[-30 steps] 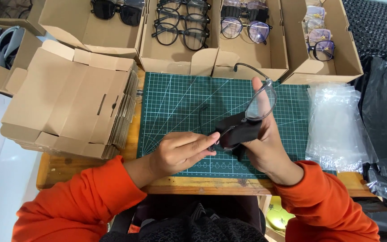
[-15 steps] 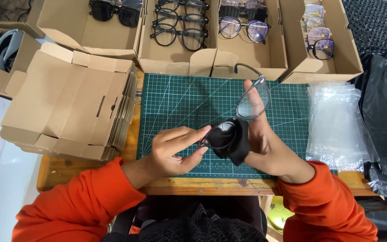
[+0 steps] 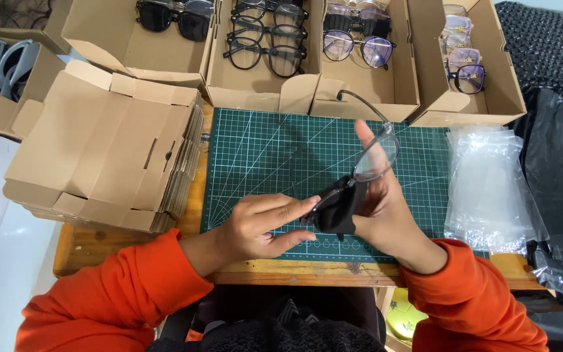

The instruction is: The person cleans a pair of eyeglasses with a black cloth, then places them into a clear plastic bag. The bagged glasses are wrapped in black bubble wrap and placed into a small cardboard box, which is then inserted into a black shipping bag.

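Note:
A pair of clear-lens glasses (image 3: 374, 156) with a thin dark frame is held upright over the green cutting mat (image 3: 262, 156) by my right hand (image 3: 389, 208). One temple arm sticks up toward the boxes. A black cloth (image 3: 335, 207) is wrapped over the lower lens, and my left hand (image 3: 262, 225) pinches it with thumb and fingers. Both orange sleeves come in from the bottom edge.
Open cardboard boxes (image 3: 265, 81) with several pairs of glasses line the far side. A stack of flat folded cartons (image 3: 109, 150) lies at the left. Clear plastic bags (image 3: 487, 189) sit to the right, black bags (image 3: 558, 169) beyond. Wooden table edge (image 3: 294, 274) runs near me.
My left hand's fingers have closed back onto the black cloth at the lens. The glasses stay upright in my right hand, shifted slightly.

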